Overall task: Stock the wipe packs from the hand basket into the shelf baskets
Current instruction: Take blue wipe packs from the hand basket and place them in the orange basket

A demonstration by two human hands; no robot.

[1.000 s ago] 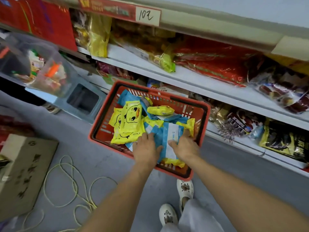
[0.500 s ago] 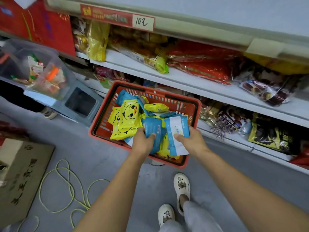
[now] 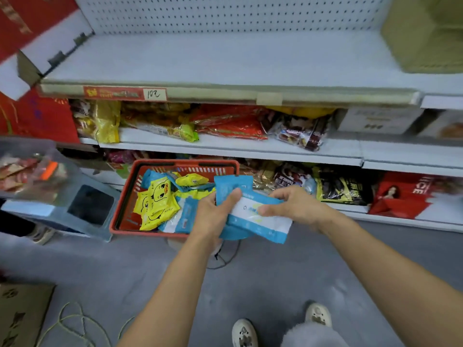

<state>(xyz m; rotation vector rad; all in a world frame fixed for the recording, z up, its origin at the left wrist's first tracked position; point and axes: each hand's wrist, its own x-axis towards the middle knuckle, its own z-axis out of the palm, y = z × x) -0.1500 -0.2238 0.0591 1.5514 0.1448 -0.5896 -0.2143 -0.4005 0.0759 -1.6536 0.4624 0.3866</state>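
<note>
A red hand basket (image 3: 125,196) stands on the floor against the shelving, holding several yellow wipe packs (image 3: 157,204) with a duck face and some blue ones (image 3: 185,216). Just right of the basket, above its near corner, both hands hold blue-and-white wipe packs (image 3: 260,221) stacked together. My left hand (image 3: 215,216) grips them from the left with the thumb on top. My right hand (image 3: 298,206) pinches the top pack from the right. No shelf baskets are in view.
A bare white shelf (image 3: 225,61) with a pegboard back is at the top, with a greenish box (image 3: 426,33) at its right. Snack bags (image 3: 225,121) fill the lower shelves. A clear bin (image 3: 37,176) and blue stand (image 3: 90,209) sit left; cardboard (image 3: 22,314) and cord (image 3: 75,321) lie on the floor.
Both hands have lifted the blue packs out of the basket and moved them right, bringing them together. The camera has tilted up, revealing the bare upper shelf.
</note>
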